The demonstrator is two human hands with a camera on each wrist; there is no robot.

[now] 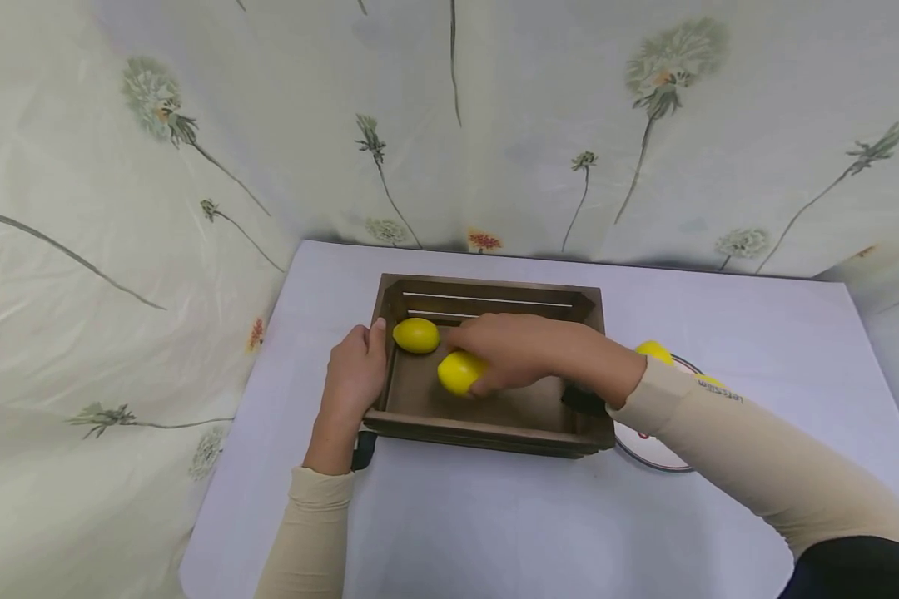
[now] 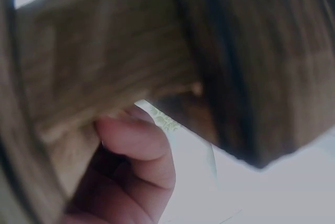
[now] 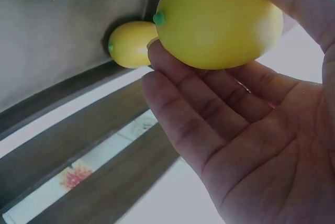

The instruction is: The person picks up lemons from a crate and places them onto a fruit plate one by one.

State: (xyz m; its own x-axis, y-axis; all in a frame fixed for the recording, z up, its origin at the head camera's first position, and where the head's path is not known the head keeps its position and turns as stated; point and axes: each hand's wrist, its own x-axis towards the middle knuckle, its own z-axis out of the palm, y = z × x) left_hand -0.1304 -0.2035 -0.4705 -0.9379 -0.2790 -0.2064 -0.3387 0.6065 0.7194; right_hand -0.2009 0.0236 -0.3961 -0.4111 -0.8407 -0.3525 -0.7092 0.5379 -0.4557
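Note:
A brown slatted wooden crate (image 1: 479,426) stands on the white table. At its left end my left hand (image 1: 354,374) grips the side, the thumb up by the rim; the left wrist view shows curled fingers (image 2: 138,140) under a wooden slat (image 2: 115,51). Inside the crate, my right hand (image 1: 524,349) holds a yellow lemon (image 1: 459,373) between thumb and fingers. The right wrist view shows this lemon (image 3: 220,20) with its green tip. Another lemon (image 1: 416,335) lies on the crate floor in the back left corner, left of the right hand.
Right of the crate is a white plate (image 1: 663,456) with a dark rim, partly hidden under my right forearm. A yellow lemon (image 1: 655,351) shows at its far side, and a bit of more yellow shows beside the sleeve. A dandelion-patterned curtain (image 1: 524,125) hangs behind the table.

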